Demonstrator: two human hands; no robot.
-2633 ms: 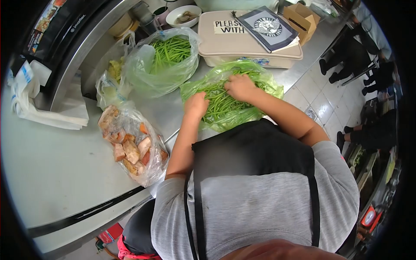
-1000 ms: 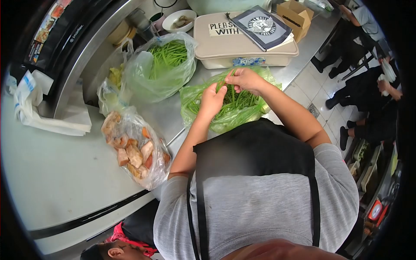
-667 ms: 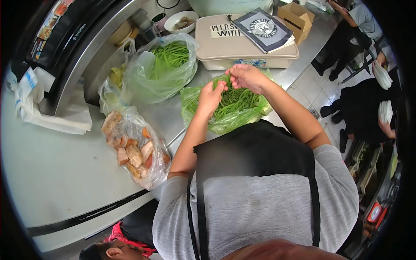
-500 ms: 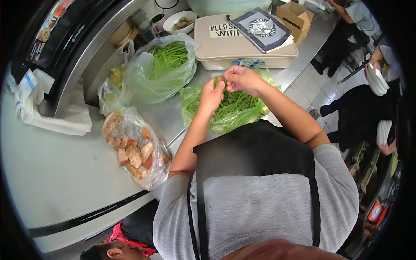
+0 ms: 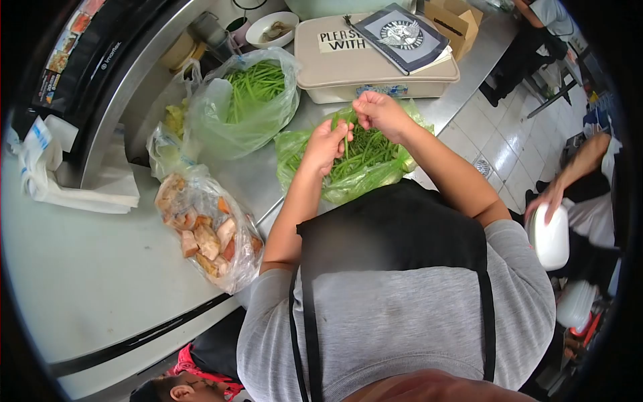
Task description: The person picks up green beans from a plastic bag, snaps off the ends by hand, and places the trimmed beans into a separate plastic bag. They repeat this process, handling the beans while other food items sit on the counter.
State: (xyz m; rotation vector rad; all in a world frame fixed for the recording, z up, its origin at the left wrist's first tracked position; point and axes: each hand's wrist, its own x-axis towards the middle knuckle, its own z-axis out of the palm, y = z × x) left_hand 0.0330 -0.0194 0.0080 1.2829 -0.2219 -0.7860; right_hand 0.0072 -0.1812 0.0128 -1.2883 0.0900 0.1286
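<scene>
My left hand (image 5: 326, 144) is closed around a thin green bean (image 5: 347, 144) that points down from its fingers. Just to its right, my right hand (image 5: 380, 115) is pinched, and whatever sits between its fingertips is too small to make out. Beneath both hands lies an opened green-tinted plastic bag (image 5: 292, 155) spread on the steel counter. Green beans and short green pieces (image 5: 376, 149) are heaped in it. Further left, a clear plastic bag (image 5: 213, 124) stands with more long green beans (image 5: 258, 88) in it.
A lidded beige bin (image 5: 321, 77) with a notebook (image 5: 402, 39) on top stands behind the bag. At left lie a bag of orange-brown chunks (image 5: 209, 241) and white wrapping (image 5: 50, 164). A bowl (image 5: 271, 30) sits at the back. Other people stand right and lower left; one holds white containers (image 5: 550, 236).
My hands have drawn slightly apart, the right one moving up and right. The bean now shows in my left hand. At right, a person with white containers has shifted position.
</scene>
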